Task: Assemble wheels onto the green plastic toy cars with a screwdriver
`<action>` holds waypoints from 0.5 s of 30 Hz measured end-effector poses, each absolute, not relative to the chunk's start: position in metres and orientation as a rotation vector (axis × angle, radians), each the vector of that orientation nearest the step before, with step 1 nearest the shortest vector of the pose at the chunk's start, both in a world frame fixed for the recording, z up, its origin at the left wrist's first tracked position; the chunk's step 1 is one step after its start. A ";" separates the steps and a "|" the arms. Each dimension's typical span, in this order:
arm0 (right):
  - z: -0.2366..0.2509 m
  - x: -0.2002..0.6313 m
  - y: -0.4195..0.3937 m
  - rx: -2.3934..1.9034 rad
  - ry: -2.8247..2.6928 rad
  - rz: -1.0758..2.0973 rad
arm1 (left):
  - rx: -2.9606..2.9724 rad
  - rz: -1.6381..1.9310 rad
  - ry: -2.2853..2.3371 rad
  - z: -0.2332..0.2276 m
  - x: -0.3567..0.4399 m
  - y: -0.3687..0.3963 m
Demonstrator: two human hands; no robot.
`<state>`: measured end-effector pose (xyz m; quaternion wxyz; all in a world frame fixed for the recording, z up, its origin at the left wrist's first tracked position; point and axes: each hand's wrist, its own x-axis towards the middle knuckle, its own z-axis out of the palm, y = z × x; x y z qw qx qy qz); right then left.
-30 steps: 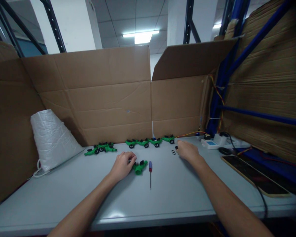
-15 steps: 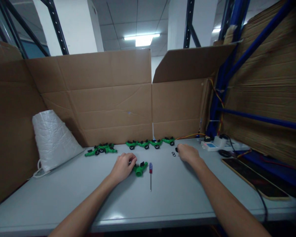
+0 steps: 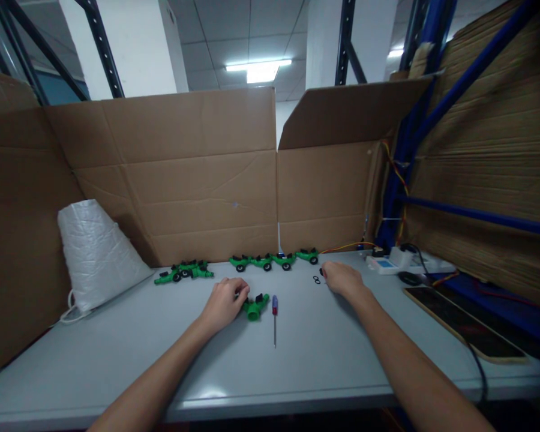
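Left hand (image 3: 224, 303) grips green fitting (image 3: 254, 308) — right hand (image 3: 341, 278) beside black rings (image 3: 316, 279).

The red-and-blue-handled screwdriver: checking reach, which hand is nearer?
Left. The left hand rests just left of the red-and-blue-handled screwdriver, the green plastic fitting between them; the right hand lies farther right.

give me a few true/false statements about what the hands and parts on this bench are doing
1. The left hand rests on a green fitting on the table. True.
2. The screwdriver is held in the right hand. False: it lies on the table between the hands, untouched.
3. Small black rings lie just left of the right hand. True.
4. The row of green fittings stands on the white bag. False: it lies on the table along the cardboard wall.
5. The right hand is raised high above the table. False: it is down at the surface.
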<state>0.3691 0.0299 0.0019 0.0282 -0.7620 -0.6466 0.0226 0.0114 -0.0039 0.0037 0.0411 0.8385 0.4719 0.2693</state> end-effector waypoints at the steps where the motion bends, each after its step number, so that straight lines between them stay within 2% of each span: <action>1: 0.002 0.369 0.030 -2.350 -2.000 0.072 | 2.566 0.826 1.444 0.004 0.011 -0.004; 15: 0.004 0.353 0.022 -2.310 -2.055 0.037 | 2.577 0.822 1.435 0.001 0.010 -0.002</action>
